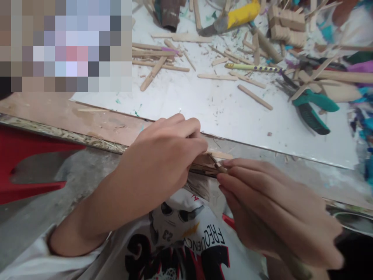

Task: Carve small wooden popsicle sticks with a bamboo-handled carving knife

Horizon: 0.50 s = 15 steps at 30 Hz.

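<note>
At the table's near edge my left hand [166,155] is closed, knuckles up, over a wooden craft stick piece [204,159]; the fingertips and most of the piece are hidden. My right hand [268,202] pinches a slim tool with a metal collar and a long dull brown handle [274,237], which slants down toward the lower right. Its narrow tip [213,158] meets or nearly meets the wood beside my left fingers. Whether that tip is a blade or a brush is too small to tell.
Loose craft sticks [255,97] and shavings lie on a white board [180,97]. Green-handled pliers [314,105], a yellow-handled tool [243,13] and stacked sticks [287,23] sit farther right and back. A red plastic chair [35,155] stands at left.
</note>
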### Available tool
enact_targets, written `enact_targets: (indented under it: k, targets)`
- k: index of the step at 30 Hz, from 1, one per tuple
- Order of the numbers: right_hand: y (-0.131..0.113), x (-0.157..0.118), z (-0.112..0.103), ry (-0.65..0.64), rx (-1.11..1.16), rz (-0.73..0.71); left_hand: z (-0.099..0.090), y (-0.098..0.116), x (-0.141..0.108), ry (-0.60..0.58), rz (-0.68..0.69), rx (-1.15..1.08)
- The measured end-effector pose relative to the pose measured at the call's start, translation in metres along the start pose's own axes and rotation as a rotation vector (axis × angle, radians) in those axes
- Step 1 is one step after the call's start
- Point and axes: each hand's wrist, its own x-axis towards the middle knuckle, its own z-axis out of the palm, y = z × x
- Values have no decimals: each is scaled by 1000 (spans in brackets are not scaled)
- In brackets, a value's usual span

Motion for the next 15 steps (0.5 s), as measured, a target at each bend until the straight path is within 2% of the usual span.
enact_targets:
  k: [3,6,11,15]
  targets:
    - [-4,-16,10,8,-108,-30,1,-1,0,3,10,3]
    - [-7,-19,15,56,-133,-27,1,-1,1,2,12,1]
    - [-3,-8,17,255,24,18,1,0,1,-2,-2,8]
    - [1,-5,16,242,91,10,1,1,1,0,0,5]
